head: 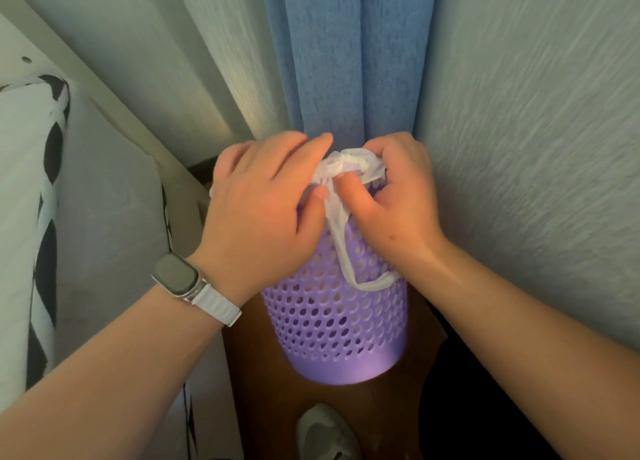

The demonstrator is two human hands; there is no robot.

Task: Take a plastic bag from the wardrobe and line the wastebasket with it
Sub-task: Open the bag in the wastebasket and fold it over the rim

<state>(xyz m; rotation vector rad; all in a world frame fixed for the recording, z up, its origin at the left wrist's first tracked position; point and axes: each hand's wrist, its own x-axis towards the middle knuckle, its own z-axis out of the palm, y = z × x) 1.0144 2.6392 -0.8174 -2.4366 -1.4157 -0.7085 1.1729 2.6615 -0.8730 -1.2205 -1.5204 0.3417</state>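
- Bag [346,168], white plastic, bunched over rim of purple wastebasket [332,321] on the floor by blue curtain [346,61]
- Left hand [263,210] + right hand [398,200] fingers both pinched on bag

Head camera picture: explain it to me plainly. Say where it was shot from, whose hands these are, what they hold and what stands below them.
There is no machine here. The one picture comes from a wide-angle camera worn on a person's head, looking forward and down, so the two bare arms reaching in from the bottom are the wearer's own.

The left hand, with a watch on its wrist, and the right hand meet over the top of a purple wastebasket with holes in its sides. It stands on a dark brown floor. Both hands are closed on a thin white plastic bag, bunched at the rim; one handle loop of the bag hangs down the outside of the basket.

Behind it hangs a blue curtain. A shoe shows at the bottom edge.
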